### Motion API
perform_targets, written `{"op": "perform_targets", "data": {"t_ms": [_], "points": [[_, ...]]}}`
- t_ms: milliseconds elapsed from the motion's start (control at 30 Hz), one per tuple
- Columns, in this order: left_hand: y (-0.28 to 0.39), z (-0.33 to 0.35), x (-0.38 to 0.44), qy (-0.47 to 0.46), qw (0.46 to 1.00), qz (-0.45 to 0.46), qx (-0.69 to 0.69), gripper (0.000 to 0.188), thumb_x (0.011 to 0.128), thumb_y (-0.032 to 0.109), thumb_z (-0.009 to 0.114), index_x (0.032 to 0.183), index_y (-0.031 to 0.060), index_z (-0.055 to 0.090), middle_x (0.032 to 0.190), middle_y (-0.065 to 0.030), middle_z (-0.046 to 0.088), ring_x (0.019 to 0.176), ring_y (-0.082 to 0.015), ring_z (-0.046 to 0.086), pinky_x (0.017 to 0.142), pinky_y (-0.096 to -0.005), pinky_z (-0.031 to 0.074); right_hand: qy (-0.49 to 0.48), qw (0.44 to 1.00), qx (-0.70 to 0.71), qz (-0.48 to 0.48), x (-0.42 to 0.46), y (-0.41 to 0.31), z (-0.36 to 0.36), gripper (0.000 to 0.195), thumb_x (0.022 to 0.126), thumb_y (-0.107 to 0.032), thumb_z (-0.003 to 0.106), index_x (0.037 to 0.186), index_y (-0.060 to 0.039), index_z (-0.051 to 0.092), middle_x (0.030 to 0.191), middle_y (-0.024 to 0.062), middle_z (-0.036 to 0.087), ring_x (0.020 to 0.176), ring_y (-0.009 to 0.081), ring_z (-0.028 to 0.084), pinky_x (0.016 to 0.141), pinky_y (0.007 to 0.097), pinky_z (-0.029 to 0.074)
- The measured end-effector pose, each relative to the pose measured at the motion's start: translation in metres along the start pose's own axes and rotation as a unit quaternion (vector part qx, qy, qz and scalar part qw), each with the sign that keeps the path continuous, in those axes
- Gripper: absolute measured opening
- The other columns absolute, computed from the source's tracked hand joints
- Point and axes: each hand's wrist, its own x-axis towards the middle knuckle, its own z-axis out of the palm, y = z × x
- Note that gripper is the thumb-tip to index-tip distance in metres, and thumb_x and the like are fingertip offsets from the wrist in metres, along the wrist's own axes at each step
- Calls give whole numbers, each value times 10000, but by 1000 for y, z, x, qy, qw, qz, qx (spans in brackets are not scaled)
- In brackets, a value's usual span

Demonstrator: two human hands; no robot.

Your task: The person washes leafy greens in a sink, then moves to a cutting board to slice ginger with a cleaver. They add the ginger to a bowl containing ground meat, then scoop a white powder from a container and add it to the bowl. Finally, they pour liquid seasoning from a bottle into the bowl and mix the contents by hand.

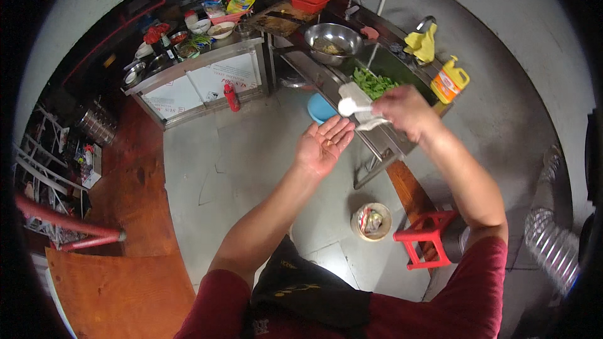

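My left hand (325,147) is held palm up with the fingers extended, in front of the steel sink counter. A small pale spot shows in its palm, too small to identify. My right hand (409,112), blurred, grips the handle of a white spoon (348,106), its bowl just above my left fingertips. Whether the spoon holds anything is hard to tell. Behind the spoon, a pale cloth (374,120) hangs over the counter's front edge. Leafy greens (374,82) lie in the sink (409,71) beyond my right hand. A steel bowl (333,43) with some food inside stands left of the greens.
A yellow jug (450,80) and a yellow cloth (421,43) are along the sink's back edge. Below the counter is a blue basin (321,107). A bin (371,222) and red stool (426,240) stand on the floor. Bowls of ingredients crowd the left counter (198,67).
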Motion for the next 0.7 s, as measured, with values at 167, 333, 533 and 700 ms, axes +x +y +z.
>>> {"op": "perform_targets", "data": {"t_ms": [167, 333, 533, 700], "points": [[84, -21, 75, -16, 999, -30, 42, 548, 1019, 356, 251, 1303, -88, 400, 1343, -254, 457, 1285, -389, 403, 1115, -479, 300, 60, 998, -3, 11, 174, -54, -19, 107, 713, -110, 690, 710, -18, 636, 531, 14, 480, 397, 95, 373, 359, 276, 252], [135, -130, 89, -40, 994, -55, 91, 540, 985, 368, 378, 1304, -66, 428, 1348, -250, 448, 1305, -389, 372, 1134, -474, 256, 164, 971, -168, -51, 403, 34, -37, 180, 730, -184, 683, 792, -14, 676, 649, 98, 604, 563, 209, 556, 503, 360, 431], [199, -238, 47, 216, 972, -72, 48, 530, 980, 351, 388, 1295, -72, 438, 1327, -259, 462, 1282, -411, 395, 1112, -499, 285, 268, 876, -355, 189, 463, 118, 36, 343, 866, -370, 581, 916, -53, 705, 1001, 161, 678, 951, 316, 653, 788, 414, 527], [224, -251, 65, 261, 959, -90, 56, 519, 989, 333, 373, 1301, -80, 414, 1300, -258, 482, 1260, -422, 415, 1095, -495, 317, 288, 939, -180, -46, 397, 161, 28, 247, 808, -197, 660, 701, 25, 641, 536, 27, 545, 520, 132, 518, 487, 318, 396]]}}
